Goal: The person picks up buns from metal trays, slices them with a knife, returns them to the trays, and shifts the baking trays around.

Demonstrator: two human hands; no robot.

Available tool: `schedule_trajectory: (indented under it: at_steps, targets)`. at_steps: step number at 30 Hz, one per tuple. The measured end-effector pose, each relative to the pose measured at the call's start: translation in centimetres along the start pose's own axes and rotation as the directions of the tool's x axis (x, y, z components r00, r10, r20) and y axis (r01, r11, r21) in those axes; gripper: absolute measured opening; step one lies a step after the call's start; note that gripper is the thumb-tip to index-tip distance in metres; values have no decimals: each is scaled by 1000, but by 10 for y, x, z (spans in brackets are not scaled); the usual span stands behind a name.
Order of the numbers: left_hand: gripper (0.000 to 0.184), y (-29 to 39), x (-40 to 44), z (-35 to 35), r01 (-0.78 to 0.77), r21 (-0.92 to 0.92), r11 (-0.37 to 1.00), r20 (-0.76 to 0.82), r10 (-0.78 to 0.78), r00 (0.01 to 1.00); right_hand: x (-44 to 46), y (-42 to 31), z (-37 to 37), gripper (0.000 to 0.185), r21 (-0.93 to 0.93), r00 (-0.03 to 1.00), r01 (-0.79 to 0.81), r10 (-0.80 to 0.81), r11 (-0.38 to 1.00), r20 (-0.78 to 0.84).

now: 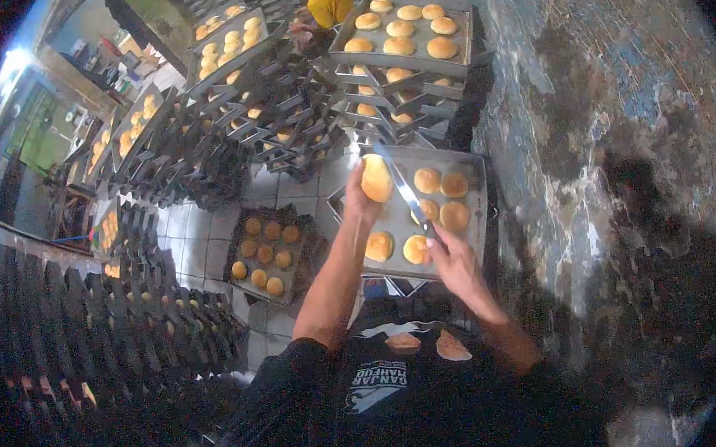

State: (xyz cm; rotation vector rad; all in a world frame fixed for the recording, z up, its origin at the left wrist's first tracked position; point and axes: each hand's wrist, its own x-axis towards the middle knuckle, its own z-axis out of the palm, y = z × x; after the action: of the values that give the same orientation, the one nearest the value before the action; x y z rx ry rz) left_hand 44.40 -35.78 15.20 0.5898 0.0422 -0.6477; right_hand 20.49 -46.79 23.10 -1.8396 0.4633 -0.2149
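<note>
A round golden bun is held up in my left hand, its fingers wrapped round the side. My right hand grips the dark handle of a long knife, whose shiny blade slants up and leftward beside the bun. Whether the blade touches the bun I cannot tell. Beneath both hands lies a metal baking tray with several more buns, among them one bun at the near left and another bun at the right.
Beyond the work tray stands a stack of bun-filled trays. More trays are stacked at the back left. On the tiled floor lies a dark tray of buns. A stained wall rises close on my right. Another person in a yellow shirt is at the back.
</note>
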Motion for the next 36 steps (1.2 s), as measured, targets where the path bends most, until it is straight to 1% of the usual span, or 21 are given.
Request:
schedule_trajectory:
  at_steps: [1, 3, 4, 5, 6, 7, 9, 11, 13, 14, 15, 17, 19, 21, 23, 25, 29, 31, 33, 35, 36]
  targets:
    - [41, 7, -3, 4, 1, -3, 1000, 2, -1, 1000, -14, 2, -1, 42, 38, 999, -1, 0, 999, 33]
    - [39, 18, -14, 20, -6, 253, 967, 6, 5, 1000, -14, 2, 0, 41, 70, 998, -4, -1, 998, 70]
    - [39, 14, -15, 20, -6, 302, 953, 111, -29, 993, -8, 1, 2, 42, 33, 999, 12, -13, 999, 33]
    - [39, 5, -17, 20, 8, 303, 953, 107, -43, 993, -2, 0, 3, 44, -4, 1000, 22, -22, 1000, -8]
    - [39, -8, -19, 21, 38, 334, 942, 113, -79, 990, 15, 17, 8, 46, -185, 998, 46, -54, 982, -43]
    - [39, -16, -20, 22, 62, 364, 929, 120, -113, 986, 25, 9, 6, 46, -187, 998, 39, -49, 982, -50]
    - [36, -9, -13, 20, 58, 308, 949, 130, -103, 986, 37, -11, 5, 44, -7, 997, -51, 51, 999, 49]
    - [30, 10, -3, 19, 32, 183, 983, 139, -58, 989, 18, -9, 5, 43, -9, 998, -51, 51, 999, 39]
    - [25, 26, -3, 23, -1, 247, 969, 77, -19, 997, -7, -11, 0, 42, -33, 997, 7, -4, 999, 83]
    - [25, 28, -8, 28, -15, 290, 957, 96, -13, 995, -14, -16, 1, 37, 80, 997, 25, -31, 997, 68]
    - [25, 29, -13, 30, -22, 336, 942, 113, -17, 993, -11, -18, 4, 37, 83, 997, 19, -25, 996, 68]
    - [29, 1, -13, 24, 9, 365, 931, 153, -69, 986, 8, -23, 3, 36, -99, 998, -24, 29, 995, 52]
    - [27, -19, -17, 33, -25, 350, 936, 107, -13, 994, 33, 1, 9, 38, -69, 999, 8, -5, 998, 43]
    - [26, -6, -12, 31, -14, 299, 954, 119, -23, 993, 43, 4, 8, 40, 81, 996, 1, -8, 997, 89]
    - [26, 12, -7, 22, -12, 239, 971, 120, -18, 993, 9, -16, 0, 39, 8, 995, 13, -13, 1000, 99]
    - [25, 26, -6, 17, 1, 318, 948, 88, -31, 996, -10, -12, -4, 38, 8, 986, -57, 55, 998, 156]
    - [32, -20, -20, 21, 68, 392, 917, 54, -97, 994, 29, 21, 16, 43, -3, 998, 11, -11, 1000, 57]
    - [28, -24, -15, 17, 56, 407, 912, 57, -86, 995, 39, 10, 12, 44, 7, 994, -32, 31, 999, 102]
    - [25, -6, -4, 12, 27, 329, 944, 4, -30, 1000, 37, 18, 13, 44, -69, 991, 80, -72, 994, 108]
    - [27, 7, 1, 1, 19, 309, 951, -6, -18, 1000, 10, 24, 12, 43, -77, 992, 24, -14, 997, 128]
    - [29, 12, 3, -6, 9, 293, 956, -8, -7, 1000, -2, 28, 10, 43, 7, 983, -44, 42, 999, 178]
